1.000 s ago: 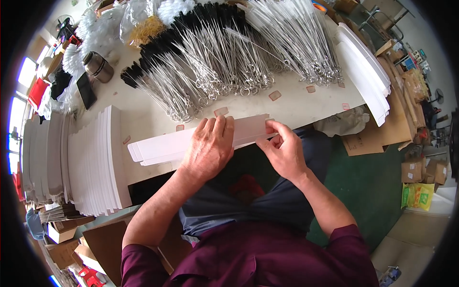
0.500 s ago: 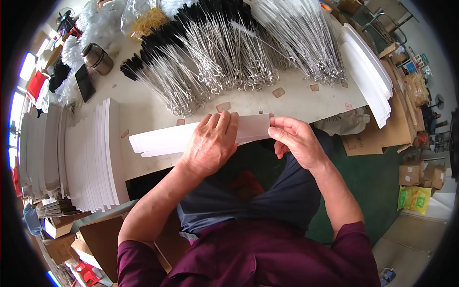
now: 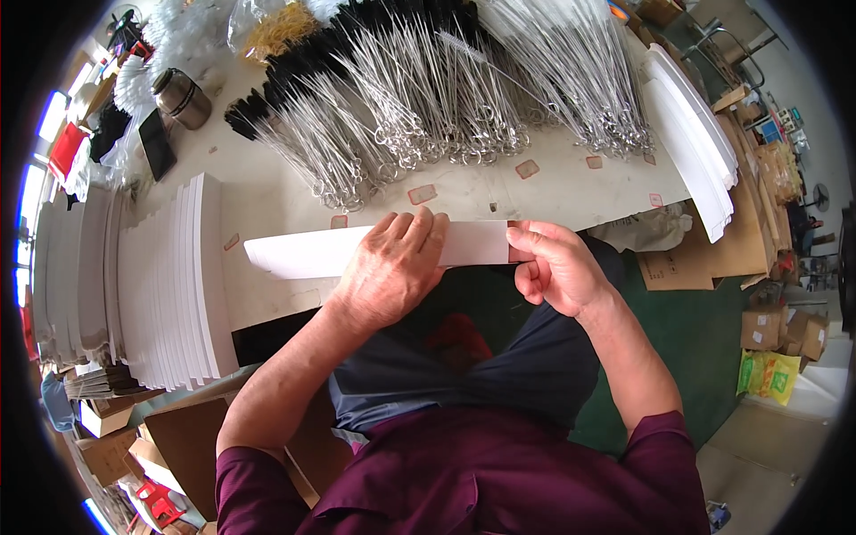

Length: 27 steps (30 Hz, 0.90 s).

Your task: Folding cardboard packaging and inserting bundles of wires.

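Observation:
A long, narrow white carton [image 3: 299, 253] lies crosswise at the table's front edge, one smooth face showing. My left hand [image 3: 390, 269] is closed over its middle, fingers across the top, the thumb hidden. At the carton's right end, my right hand [image 3: 560, 267] pinches the end edge between thumb and forefinger, its other fingers curled below. Something reddish-brown shows in the gap at that end; whether it is a finger or a part inside cannot be made out. Beyond the hands lie bundles of wire-handled brushes [image 3: 419, 98] with looped ends and black bristles.
Stacked white cartons [image 3: 165, 285] stand at the left. Flat white card pieces [image 3: 691, 134] lie at the right edge, beside brown cardboard [image 3: 704, 259]. A metal flask [image 3: 181, 100] and a dark phone-like slab [image 3: 158, 145] sit at far left. Small reddish labels dot the table [image 3: 276, 196].
The carton's face, earlier split by a lengthwise seam with a loose flap, now looks like one flat panel. My right fingers have curled in and pinch the end.

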{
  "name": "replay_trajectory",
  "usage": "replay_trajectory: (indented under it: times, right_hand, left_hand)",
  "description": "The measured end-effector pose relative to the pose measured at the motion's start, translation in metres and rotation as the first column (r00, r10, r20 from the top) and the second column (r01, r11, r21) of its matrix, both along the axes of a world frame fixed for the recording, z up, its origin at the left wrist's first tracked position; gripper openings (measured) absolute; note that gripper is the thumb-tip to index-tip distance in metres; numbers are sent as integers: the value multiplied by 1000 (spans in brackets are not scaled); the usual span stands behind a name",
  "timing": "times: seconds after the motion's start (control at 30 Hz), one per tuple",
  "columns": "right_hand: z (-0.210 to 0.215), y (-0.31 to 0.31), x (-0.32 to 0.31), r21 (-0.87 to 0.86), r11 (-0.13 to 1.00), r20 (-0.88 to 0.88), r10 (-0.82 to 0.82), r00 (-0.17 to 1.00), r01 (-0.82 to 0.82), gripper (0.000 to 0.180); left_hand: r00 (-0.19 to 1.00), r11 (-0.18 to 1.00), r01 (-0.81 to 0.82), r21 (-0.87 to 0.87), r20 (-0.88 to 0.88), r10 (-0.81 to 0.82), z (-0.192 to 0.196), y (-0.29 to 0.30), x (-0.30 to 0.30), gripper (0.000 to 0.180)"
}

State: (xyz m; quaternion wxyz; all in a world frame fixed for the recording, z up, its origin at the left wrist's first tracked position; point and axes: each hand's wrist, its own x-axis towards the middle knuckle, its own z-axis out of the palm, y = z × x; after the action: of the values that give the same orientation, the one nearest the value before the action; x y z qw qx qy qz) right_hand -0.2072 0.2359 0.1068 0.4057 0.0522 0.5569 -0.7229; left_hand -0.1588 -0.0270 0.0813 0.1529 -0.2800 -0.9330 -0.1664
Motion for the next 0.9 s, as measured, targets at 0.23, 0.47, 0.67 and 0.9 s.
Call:
replay_trajectory:
  times: [0.23,0.47,0.67,0.9]
  right_hand:
    - [-10,-4,16,328,922,-617,44,786,206,47]
    - [-19,-34,3,676,669,-667,734,-131,308,62]
    - [-19,-37,-2,705,656,-653,749,-114,271,63]
    - [-13,-25,-7,721,639,-645,760,-78,266,63]
  left_hand:
    - [998,999,-29,-14,47,30,-2,-5,-6,61]
    - [990,1000,11,-20,144,-8,1,8,-6,57]
    - [994,999,-9,43,112,4,-2,-3,-2,61]
    - [978,996,-88,-26,185,91,6,-43,10,66]
